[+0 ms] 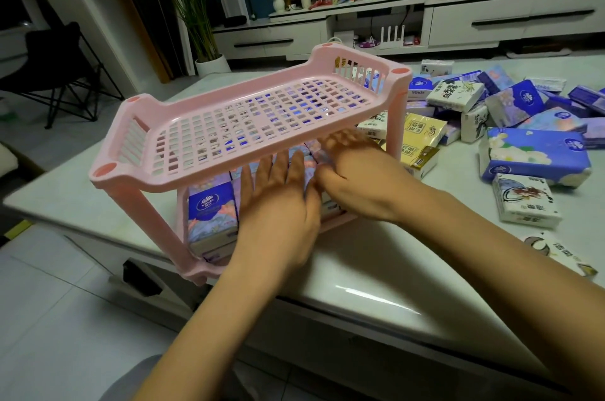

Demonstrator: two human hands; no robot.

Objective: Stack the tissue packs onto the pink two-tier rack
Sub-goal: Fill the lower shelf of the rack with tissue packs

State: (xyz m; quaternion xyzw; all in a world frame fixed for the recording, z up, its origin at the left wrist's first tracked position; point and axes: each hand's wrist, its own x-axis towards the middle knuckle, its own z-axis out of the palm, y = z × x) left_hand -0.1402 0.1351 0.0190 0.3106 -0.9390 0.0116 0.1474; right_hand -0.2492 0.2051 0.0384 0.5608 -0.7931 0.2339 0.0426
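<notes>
On pink rack, lower tier: blue floral Vinda tissue packs, upright.
Your left hand: flat against them.
Your right hand: outstretched, blurred.

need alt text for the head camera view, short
Two bare hands reach into the lower tier of a pink two-tier rack on a pale table: the left hand lies flat against upright tissue packs, the right hand is blurred beside it. The top tier holds nothing; many loose packs lie to the right.
</notes>
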